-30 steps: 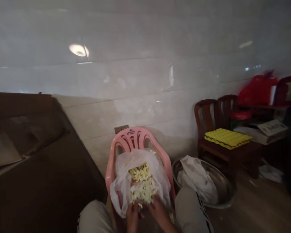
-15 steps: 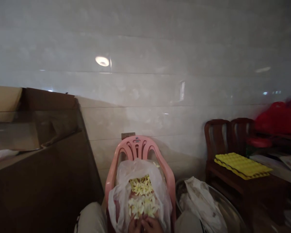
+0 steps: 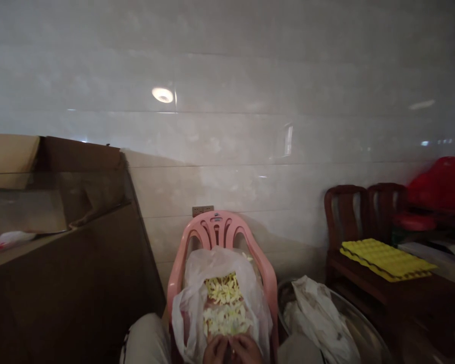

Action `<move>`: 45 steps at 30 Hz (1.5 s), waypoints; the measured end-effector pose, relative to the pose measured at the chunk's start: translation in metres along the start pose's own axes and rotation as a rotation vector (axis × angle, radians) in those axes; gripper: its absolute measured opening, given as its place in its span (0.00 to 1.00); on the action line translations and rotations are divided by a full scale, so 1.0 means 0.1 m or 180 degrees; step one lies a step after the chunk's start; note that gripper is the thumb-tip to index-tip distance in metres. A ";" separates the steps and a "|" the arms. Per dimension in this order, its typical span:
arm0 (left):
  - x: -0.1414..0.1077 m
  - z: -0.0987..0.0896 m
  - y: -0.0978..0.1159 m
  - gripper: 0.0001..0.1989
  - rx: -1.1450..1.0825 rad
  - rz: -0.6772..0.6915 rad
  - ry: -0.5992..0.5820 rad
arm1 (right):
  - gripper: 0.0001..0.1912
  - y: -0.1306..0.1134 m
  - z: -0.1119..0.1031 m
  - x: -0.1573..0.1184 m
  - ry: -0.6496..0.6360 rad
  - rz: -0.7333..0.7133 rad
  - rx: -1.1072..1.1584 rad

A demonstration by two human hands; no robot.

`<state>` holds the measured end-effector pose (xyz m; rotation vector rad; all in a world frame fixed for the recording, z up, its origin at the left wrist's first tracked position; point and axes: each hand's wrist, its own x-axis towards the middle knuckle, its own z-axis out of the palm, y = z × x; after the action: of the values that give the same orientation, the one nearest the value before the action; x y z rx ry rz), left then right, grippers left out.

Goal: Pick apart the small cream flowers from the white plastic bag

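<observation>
**Pale yellow strips (image 3: pixel 223 303) heaped in a clear plastic bag (image 3: pixel 187 298)**

We see the left hand (image 3: pixel 215 350) and the right hand (image 3: pixel 247 350) close together at the near edge of the pale yellow strips. The fingers (image 3: pixel 216 346) are curled inward against the pile; we cannot tell whether they are clenched on any strips or merely touching them.

Directly beyond the fingers, the strips lie in the opened clear plastic bag, whose loose sides are pushed out around them. The bag rests on a pink plastic chair (image 3: pixel 216 222), which stands between the person's knees (image 3: pixel 146 341), apparently keeping the pile low and within easy reach.

To the right of the fingers, a crumpled white plastic bag (image 3: pixel 318 318) lies in a metal basin (image 3: pixel 358 316) on the floor. Farther right, a yellow egg tray (image 3: pixel 387 258) sits on a dark wooden chair (image 3: pixel 345 217). Beyond the fingers, a wall socket (image 3: pixel 202 210) shows above the pink chair.
</observation>
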<state>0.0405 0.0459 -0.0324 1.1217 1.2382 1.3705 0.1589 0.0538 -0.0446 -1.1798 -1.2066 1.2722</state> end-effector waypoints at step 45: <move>-0.09 -0.05 0.21 0.30 0.0253 0.0169 -0.0529 | 0.31 -0.29 -0.05 -0.21 -0.0383 0.0685 0.0235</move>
<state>0.0352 0.0350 -0.0120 1.3048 1.1578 1.2488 0.1660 0.0337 -0.0152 -1.2181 -1.1310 1.5543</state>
